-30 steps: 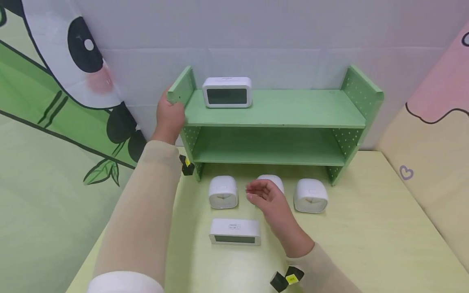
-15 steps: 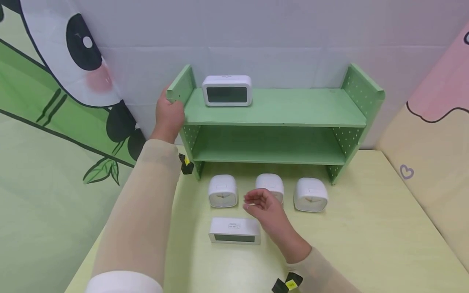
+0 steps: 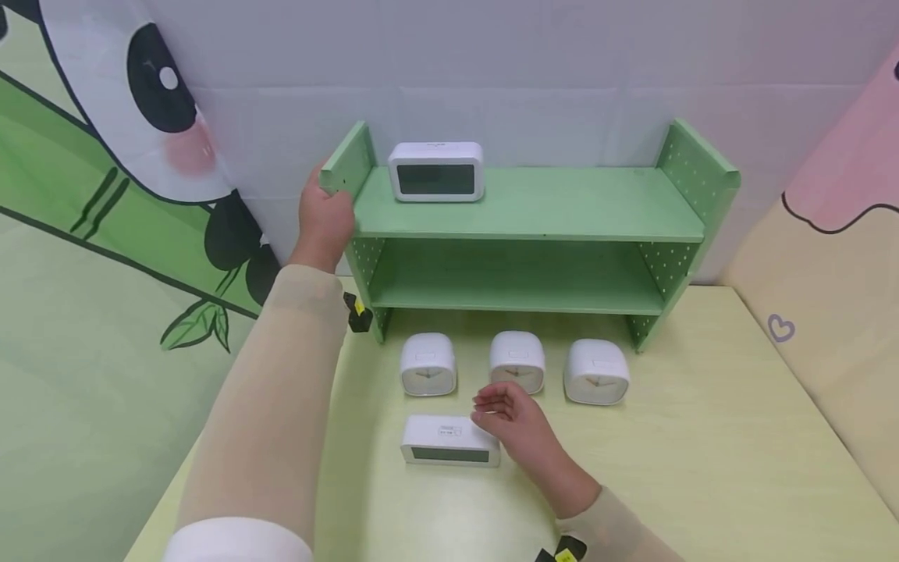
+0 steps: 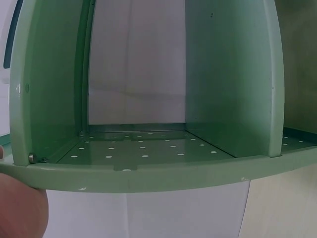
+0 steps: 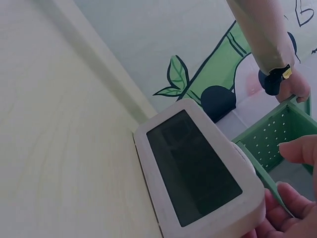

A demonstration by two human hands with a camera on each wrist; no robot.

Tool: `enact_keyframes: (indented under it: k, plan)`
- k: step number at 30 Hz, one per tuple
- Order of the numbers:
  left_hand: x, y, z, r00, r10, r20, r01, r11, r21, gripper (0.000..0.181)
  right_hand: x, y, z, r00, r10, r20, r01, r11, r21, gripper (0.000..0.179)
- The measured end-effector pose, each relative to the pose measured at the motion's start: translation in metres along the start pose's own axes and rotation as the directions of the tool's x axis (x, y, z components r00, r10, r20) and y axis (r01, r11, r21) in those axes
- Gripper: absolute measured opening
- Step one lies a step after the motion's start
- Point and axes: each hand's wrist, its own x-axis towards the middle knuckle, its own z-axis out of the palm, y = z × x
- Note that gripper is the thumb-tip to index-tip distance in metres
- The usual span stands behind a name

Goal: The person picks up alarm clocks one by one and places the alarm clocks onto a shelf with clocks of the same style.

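Observation:
My left hand point(image 3: 325, 218) grips the left side panel of a green two-tier shelf point(image 3: 527, 204); in the left wrist view its thumb point(image 4: 22, 208) lies against the panel's edge. My right hand point(image 3: 516, 425) hovers at the right end of a white digital clock point(image 3: 449, 439) on the table. In the right wrist view, thumb and fingers stand apart near that clock's end point(image 5: 250, 208), with nothing pinched between them. Whether the fingertips touch it, I cannot tell. Another white digital clock point(image 3: 436, 173) stands at the left of the shelf's top tier.
Three small white analog clocks stand in a row before the shelf: left point(image 3: 428, 364), middle point(image 3: 517, 361) and right point(image 3: 597, 372). Pale yellow table point(image 3: 737, 437) spreads beneath them. A cartoon-printed backdrop point(image 3: 527, 55) rises behind the shelf and along both sides.
My right hand has drawn back toward me, from the middle analog clock to the right end of the lying digital clock. The left hand keeps its grip on the shelf.

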Motion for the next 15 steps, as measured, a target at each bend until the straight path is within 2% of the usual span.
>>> enact_keyframes:
  k: [10, 15]
  plan:
    - [0.002, 0.001, 0.000, 1.000, -0.020, -0.001, 0.020, 1.000, 0.020, 0.070, -0.007, 0.013, -0.001, 1.000, -0.006, -0.030, 0.004, 0.997, -0.078, 0.030]
    - [0.002, 0.000, 0.001, 1.000, -0.011, -0.007, 0.011, 1.000, 0.027, 0.070, -0.008, 0.021, -0.005, 0.999, 0.002, -0.035, -0.006, 0.994, -0.108, 0.031]
